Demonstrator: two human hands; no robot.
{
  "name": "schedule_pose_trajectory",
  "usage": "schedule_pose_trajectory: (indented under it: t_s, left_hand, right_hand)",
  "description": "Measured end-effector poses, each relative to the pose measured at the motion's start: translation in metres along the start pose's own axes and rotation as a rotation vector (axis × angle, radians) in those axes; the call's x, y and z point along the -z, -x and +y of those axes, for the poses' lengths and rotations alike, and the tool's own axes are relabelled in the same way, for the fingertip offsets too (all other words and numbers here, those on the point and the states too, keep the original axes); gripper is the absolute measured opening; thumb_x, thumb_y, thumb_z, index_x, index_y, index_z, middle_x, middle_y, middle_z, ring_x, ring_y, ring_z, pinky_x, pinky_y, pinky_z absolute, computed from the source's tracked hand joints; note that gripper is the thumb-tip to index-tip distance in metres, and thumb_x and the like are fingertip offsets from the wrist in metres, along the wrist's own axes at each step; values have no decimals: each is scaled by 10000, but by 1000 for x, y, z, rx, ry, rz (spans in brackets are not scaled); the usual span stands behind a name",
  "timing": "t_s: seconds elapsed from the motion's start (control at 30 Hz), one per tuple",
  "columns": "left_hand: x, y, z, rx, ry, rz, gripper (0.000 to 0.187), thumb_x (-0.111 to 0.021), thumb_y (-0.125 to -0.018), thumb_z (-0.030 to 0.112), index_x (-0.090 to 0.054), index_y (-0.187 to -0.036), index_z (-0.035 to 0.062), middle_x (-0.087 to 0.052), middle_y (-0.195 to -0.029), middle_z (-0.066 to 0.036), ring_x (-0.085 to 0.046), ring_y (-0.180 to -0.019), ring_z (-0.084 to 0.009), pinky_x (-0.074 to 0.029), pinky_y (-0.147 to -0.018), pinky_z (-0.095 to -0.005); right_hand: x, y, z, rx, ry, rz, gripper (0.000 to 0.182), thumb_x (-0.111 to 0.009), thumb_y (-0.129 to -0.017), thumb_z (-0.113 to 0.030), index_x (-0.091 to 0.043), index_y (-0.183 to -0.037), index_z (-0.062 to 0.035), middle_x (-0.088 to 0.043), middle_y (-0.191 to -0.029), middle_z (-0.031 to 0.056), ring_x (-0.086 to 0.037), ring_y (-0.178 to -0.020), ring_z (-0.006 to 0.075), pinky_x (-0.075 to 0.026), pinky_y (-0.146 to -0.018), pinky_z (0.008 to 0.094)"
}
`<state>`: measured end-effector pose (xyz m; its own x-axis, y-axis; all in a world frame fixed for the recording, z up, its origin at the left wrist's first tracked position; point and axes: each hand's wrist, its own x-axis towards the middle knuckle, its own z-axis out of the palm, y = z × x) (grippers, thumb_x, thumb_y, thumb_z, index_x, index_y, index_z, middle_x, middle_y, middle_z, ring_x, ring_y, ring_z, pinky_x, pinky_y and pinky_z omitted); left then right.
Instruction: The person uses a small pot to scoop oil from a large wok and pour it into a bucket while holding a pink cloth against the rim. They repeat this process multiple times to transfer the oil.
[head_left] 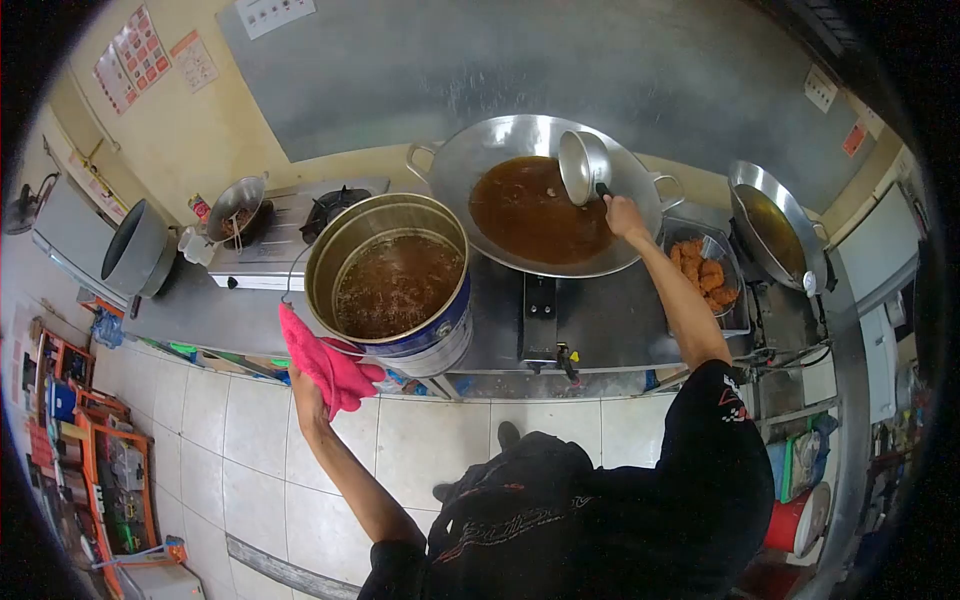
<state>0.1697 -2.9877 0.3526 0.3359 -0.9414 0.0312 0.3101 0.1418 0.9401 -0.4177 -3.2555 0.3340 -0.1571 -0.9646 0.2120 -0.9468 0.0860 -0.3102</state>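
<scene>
My right hand is closed on the dark handle of a metal saucepan, which is tilted over the right part of a large wok holding brown liquid. At the left, my left hand holds a pink cloth against the near left side of a big bucket. Its fingers are mostly hidden by the cloth. Brown, bubbly liquid fills much of the bucket, whose thin wire handle hangs at the cloth.
Fried pieces lie in a metal basket right of the wok. Another wok with yellowish oil stands far right. Left of the bucket are a burner, a small pan and a deep grey pan. An orange shelf stands lower left.
</scene>
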Motion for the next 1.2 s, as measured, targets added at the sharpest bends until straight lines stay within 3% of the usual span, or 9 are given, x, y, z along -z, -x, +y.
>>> schedule_pose_trajectory:
  t_s: [0.17,0.23,0.43,0.5,0.53,0.6,0.7,1.03,1.2]
  left_hand:
    - [-3,-2,0,-14,-81,-18,168,-479,-931,127,-536,-1029,3,-606,-899,-57,-602,-777,-158,-515,-674,-300]
    - [-12,1,3,-28,-45,69,159,-473,-929,119,-543,-1002,-4,-607,-866,-59,-601,-745,-155,-514,-650,-297]
    - [-16,4,10,-2,-100,40,144,-478,-924,109,-542,-979,-8,-604,-836,-62,-594,-712,-145,-504,-611,-288]
    - [-13,3,8,-14,-101,13,141,-483,-925,114,-538,-983,-2,-599,-835,-58,-593,-716,-144,-501,-614,-285]
    - [-12,3,7,-16,-95,21,141,-483,-925,114,-538,-983,-2,-599,-835,-58,-593,-716,-144,-501,-614,-285]
    - [-11,2,5,-20,-67,4,138,-484,-925,112,-534,-992,3,-595,-843,-52,-592,-732,-140,-504,-628,-286]
    - [-9,2,4,-10,-7,33,135,-489,-922,108,-531,-1002,7,-592,-846,-47,-593,-748,-142,-510,-644,-291]
    - [1,1,4,15,68,-13,123,-489,-903,73,-556,-973,-2,-613,-847,-59,-600,-724,-146,-515,-650,-292]
    - [6,0,5,37,25,-73,128,-487,-897,72,-559,-969,-6,-620,-829,-72,-609,-701,-163,-518,-642,-298]
  right_hand:
    - [-12,-6,4,53,63,-38,495,-357,-979,-321,-635,-826,60,-623,-877,297,-592,-872,463,-457,-790,531]
    - [-26,-12,7,75,47,-52,502,-356,-979,-325,-638,-827,61,-621,-886,301,-593,-874,462,-456,-793,530]
    - [-40,-20,-3,157,-9,-263,530,-367,-975,-360,-653,-824,61,-619,-878,312,-598,-881,458,-451,-803,527]
    - [-37,-15,-7,215,-134,-257,622,-361,-975,-449,-533,-629,38,-531,-539,170,-546,-491,312,-458,-533,422]
    - [-35,-13,-9,224,-130,-258,622,-361,-975,-449,-533,-629,38,-531,-539,170,-546,-491,312,-458,-533,422]
    - [-20,-5,-22,12,-365,-520,611,-365,-955,-531,-495,-655,-15,-435,-501,63,-430,-409,164,-382,-390,317]
    - [0,7,-41,-78,-518,-676,574,-378,-937,-567,-494,-716,-51,-430,-518,20,-407,-397,107,-317,-334,259]
    - [41,39,-64,-258,-960,-999,522,-414,-942,-522,-462,-841,-13,-365,-596,-18,-239,-409,41,-175,-319,190]
    - [57,68,-87,-331,-1076,-962,487,-399,-961,-485,-454,-866,-10,-330,-573,-33,-215,-406,31,-159,-305,183]
